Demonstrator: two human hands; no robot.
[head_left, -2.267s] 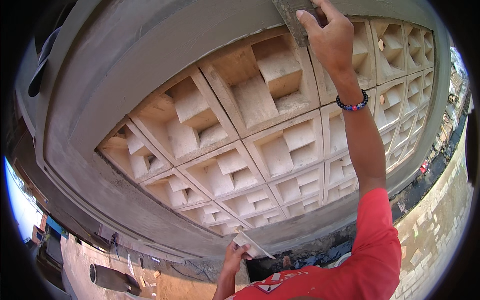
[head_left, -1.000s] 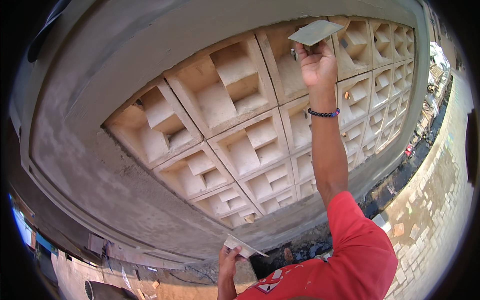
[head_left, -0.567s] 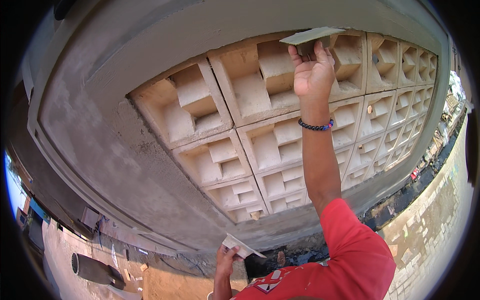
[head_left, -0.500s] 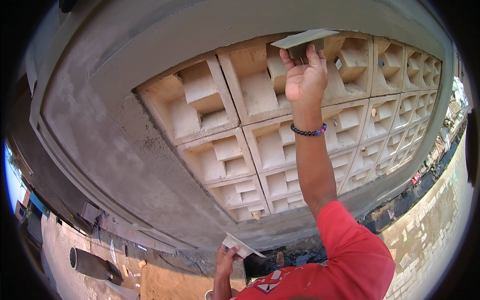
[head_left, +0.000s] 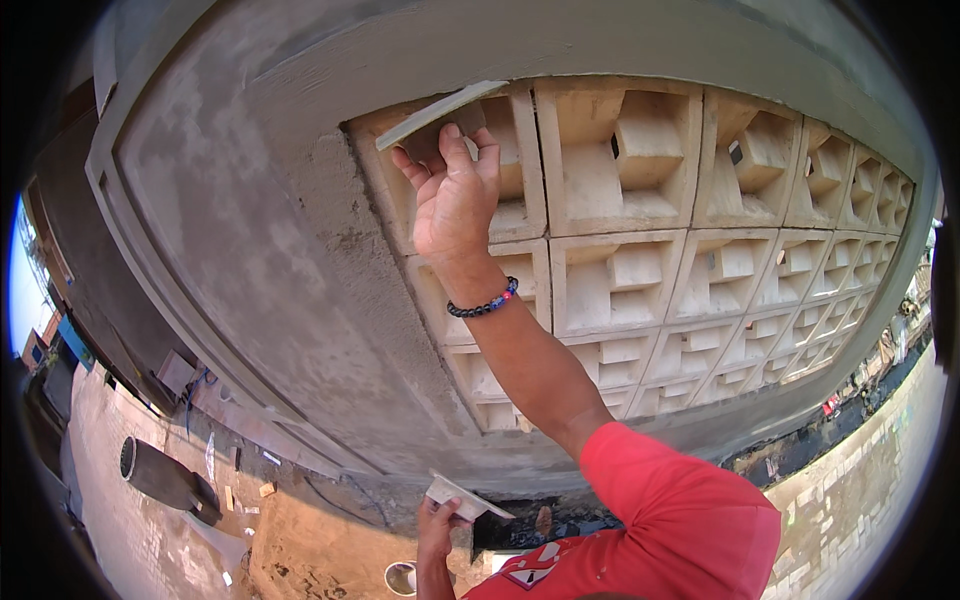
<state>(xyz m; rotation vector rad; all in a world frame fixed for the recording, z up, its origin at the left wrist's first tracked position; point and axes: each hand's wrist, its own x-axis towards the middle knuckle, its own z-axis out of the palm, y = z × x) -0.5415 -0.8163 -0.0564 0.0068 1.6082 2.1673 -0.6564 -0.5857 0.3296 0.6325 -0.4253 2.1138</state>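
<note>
My right hand (head_left: 456, 205), raised with a beaded bracelet on the wrist, is closed around a plastering float (head_left: 440, 113). The float's flat plate is tilted along the top edge of a recess of pale openwork concrete blocks (head_left: 645, 155), near its upper left corner. Smooth grey plaster (head_left: 480, 45) borders the blocks above. Low down, close to my body, my left hand (head_left: 436, 532) grips a small, flat, pale trowel-like plate (head_left: 464, 497). My fingers and the angle hide how either tool's handle is shaped.
Rougher plaster (head_left: 345, 185) lines the recess's left side. On the ground stand a dark cylindrical container (head_left: 165, 475) and a pale bucket (head_left: 401, 578) beside a patch of brown sand (head_left: 310, 550). A dark wet channel (head_left: 585, 515) runs along the wall's foot, with paving (head_left: 850, 500) to the right.
My right hand and the float have moved left along the recess's top edge to near its left corner. The view has shifted left. My left hand still holds its plate low down.
</note>
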